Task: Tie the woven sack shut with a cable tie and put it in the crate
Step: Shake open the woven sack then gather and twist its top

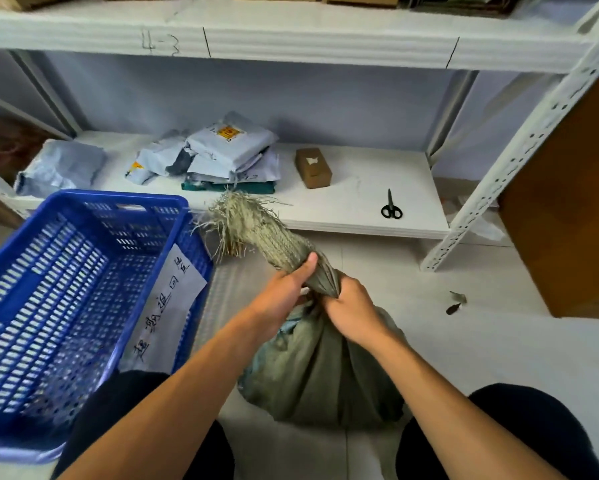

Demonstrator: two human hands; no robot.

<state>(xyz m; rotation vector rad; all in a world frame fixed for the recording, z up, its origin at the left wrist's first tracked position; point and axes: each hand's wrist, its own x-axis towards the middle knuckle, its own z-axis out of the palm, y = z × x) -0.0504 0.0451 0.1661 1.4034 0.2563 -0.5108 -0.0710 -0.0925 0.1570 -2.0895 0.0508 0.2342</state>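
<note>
Sack [322, 368] stands between my knees; left hand [284, 292] and right hand [351, 315] both grip its twisted neck, beside the crate [83, 271].

A white metal shelving rack [519, 157] with perforated uprights stood against a pale bluish wall [325, 105]. Its low white shelf board [360, 202] sat just above a light tiled floor [481, 341], beside a brown wooden panel [575, 202].

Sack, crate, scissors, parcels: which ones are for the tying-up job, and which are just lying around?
For the job: sack, its neck gripped by the left hand and right hand; blue crate beside it.
Just lying about: scissors, small cardboard box, pile of parcels, all on the low shelf.
</note>
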